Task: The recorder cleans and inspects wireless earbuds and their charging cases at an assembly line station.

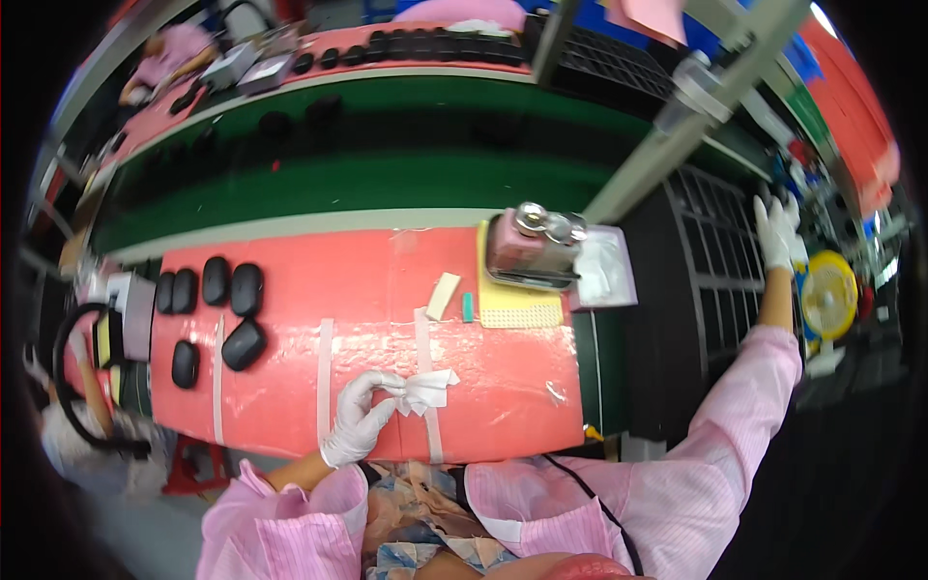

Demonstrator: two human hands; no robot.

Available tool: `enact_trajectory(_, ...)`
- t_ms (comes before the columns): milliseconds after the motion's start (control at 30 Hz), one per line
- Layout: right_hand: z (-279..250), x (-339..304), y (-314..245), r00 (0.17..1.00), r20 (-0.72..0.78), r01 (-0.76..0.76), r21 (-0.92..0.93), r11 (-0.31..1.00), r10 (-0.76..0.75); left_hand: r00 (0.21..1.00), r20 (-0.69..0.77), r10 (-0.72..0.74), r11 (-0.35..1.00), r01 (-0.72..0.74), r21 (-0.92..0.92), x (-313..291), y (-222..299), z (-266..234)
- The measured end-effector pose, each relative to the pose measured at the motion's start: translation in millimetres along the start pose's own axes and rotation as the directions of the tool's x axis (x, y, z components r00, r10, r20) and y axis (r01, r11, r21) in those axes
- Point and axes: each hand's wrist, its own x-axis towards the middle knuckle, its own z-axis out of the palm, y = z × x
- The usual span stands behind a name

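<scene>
My left hand (356,421), in a white glove, pinches a crumpled white wipe (427,391) over the front middle of the pink mat (503,387). Far out to the right, my gloved right hand (777,232) is stretched over the far edge of a black slatted crate (720,261), its fingers apart and nothing visible in them. Several black rounded cases (246,288) lie at the mat's left side, apart from both hands. A cream block (444,297) and a small green piece (468,307) rest beyond the wipe.
Pink bottles with metal tops (532,242) stand in a dark holder at the back right, beside a white tray (623,253) of wipes. A green conveyor belt (387,145) with dark items runs behind. A grey post (667,145) rises between mat and crate. Co-workers sit at left.
</scene>
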Motion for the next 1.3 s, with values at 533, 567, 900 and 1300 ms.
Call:
enact_trajectory(533,11.2,-14.8,-18.7,0.851,0.524,-0.046,0.074,0.996,0.000,0.975,0.221,0.037,0.941,-0.109,0.320,14.6,47.8,2.7)
enact_trajectory(567,14.3,-20.7,-17.4,0.881,0.470,-0.098,0.071,0.993,0.053,0.951,0.305,0.058,0.882,-0.192,0.430,22.4,67.2,-5.3)
enact_trajectory(900,-165.4,-83.5,-197.4,0.826,-0.170,0.555,0.403,0.727,-0.537,0.932,0.117,0.343,-0.270,-0.022,0.963,334.7,103.0,-187.6)
enact_trajectory(1300,-176.7,-330.0,-299.4,0.839,0.207,0.270,0.644,0.716,-0.503,0.856,-0.438,0.275,-0.026,0.462,0.886,467.4,62.3,-270.2)
